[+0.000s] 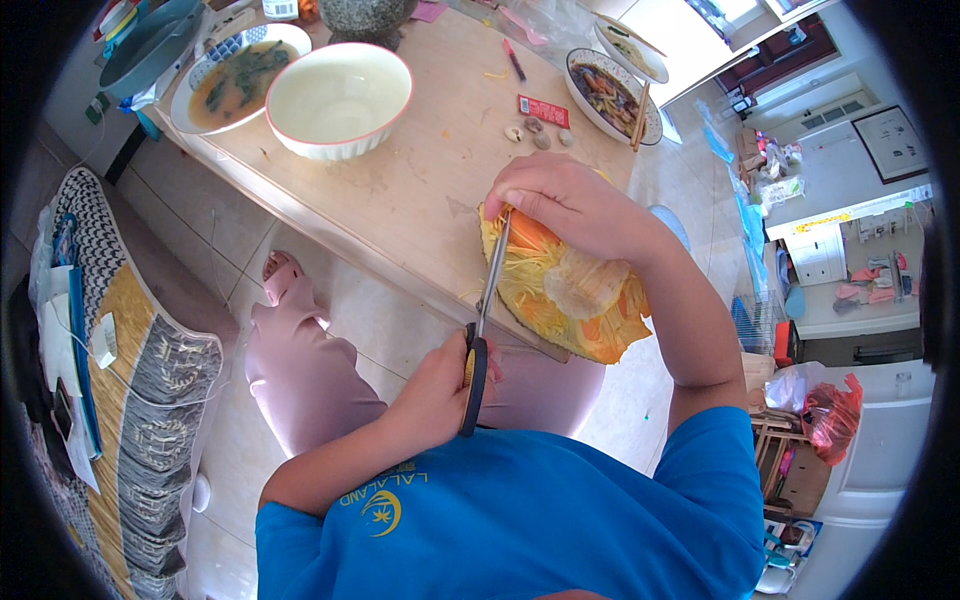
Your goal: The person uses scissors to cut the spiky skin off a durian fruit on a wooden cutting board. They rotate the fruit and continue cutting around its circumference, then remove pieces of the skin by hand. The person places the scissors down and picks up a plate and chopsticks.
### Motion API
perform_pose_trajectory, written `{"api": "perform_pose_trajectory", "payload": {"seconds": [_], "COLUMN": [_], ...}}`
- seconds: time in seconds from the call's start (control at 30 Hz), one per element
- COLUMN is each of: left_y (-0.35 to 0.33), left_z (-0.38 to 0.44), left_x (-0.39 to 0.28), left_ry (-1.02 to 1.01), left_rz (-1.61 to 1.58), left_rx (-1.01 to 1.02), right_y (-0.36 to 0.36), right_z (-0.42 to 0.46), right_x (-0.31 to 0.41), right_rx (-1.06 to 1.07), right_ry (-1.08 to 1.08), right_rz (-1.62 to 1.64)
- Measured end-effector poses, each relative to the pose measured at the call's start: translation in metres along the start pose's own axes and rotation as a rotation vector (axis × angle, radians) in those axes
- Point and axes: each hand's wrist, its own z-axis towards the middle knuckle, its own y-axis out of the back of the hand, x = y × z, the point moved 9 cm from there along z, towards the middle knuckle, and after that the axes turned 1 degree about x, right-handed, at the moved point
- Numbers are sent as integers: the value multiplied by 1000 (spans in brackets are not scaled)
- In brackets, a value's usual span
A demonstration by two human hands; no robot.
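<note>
My left hand (442,382) grips scissors (480,315) with black and yellow handles, held low at the table's front edge. Their metal blades point up and away from me, over the left side of a jackfruit piece (525,285), and look nearly closed. The piece has yellow strands, orange pods and a pale core, and hangs partly over the table corner. My right hand (551,195) holds its far end, fingertips and thumb right by the blade tips. The part under my palm is hidden. Several seeds or small stones (540,135) lie on the table beyond this hand.
On the table (360,210) stand an empty cream bowl (341,101), a bowl of soup (236,86), a stone mortar (365,19) and a dish of food (611,97) with chopsticks. A red packet (543,111) and a red-and-dark pen (514,60) lie between them.
</note>
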Motion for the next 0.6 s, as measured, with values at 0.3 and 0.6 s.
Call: {"api": "perform_pose_trajectory", "payload": {"seconds": [0.3, 0.6], "left_y": [2, 2], "left_z": [2, -1], "left_x": [6, 9], "left_ry": [28, 19], "left_rz": [-102, -148], "left_rx": [-8, -18], "right_y": [-1, -1], "right_z": [0, 0], "right_x": [-1, -2], "right_rx": [3, 20], "right_ry": [15, -30], "right_rz": [24, 27]}}
